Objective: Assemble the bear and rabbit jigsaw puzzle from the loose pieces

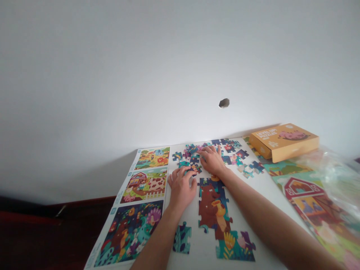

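The left hand (182, 187) touches loose colourful cardboard puzzle pieces (187, 153) with bent fingers; whether they grip, I cannot tell. The right hand (212, 159) rests flat on them, fingers released.

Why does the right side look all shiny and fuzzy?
Head view: clear plastic catches the light there, and the barn picture beside it looks pale. The edges are soft and stretched, while the middle, around the left hand and right hand, is sharper.
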`<state>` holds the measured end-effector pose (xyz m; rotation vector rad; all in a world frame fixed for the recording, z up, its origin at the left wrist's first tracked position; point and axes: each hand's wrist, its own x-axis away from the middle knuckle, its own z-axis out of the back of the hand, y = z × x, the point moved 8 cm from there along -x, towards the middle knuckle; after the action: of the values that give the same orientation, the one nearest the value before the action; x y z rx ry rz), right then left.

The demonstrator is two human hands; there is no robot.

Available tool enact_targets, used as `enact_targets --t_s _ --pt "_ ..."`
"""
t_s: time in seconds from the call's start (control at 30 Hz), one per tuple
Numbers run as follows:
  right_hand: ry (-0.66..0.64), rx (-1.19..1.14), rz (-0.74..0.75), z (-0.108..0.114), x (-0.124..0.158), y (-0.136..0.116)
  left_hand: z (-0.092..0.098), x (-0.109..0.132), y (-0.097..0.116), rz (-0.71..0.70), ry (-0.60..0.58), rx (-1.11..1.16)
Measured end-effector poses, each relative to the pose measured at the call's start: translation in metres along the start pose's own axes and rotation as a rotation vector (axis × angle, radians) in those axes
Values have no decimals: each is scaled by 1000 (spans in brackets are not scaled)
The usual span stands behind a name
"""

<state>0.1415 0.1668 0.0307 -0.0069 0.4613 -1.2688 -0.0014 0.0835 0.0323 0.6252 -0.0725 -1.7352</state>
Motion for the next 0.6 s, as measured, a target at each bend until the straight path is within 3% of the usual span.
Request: enact_targets --t_s 0.1,0.2,0.43,0.6 --pt "82 54 -165 7 1 12 0 0 1 0 -1 2" --pt "80 86 -288 7 3 22 0 0 0 -2 -3 4" --pt "71 85 -298 7 5 25 0 0 -1 5 -4 8" --pt "34 -11 -212 3 1 20 -1 1 -2 10 -4 9"
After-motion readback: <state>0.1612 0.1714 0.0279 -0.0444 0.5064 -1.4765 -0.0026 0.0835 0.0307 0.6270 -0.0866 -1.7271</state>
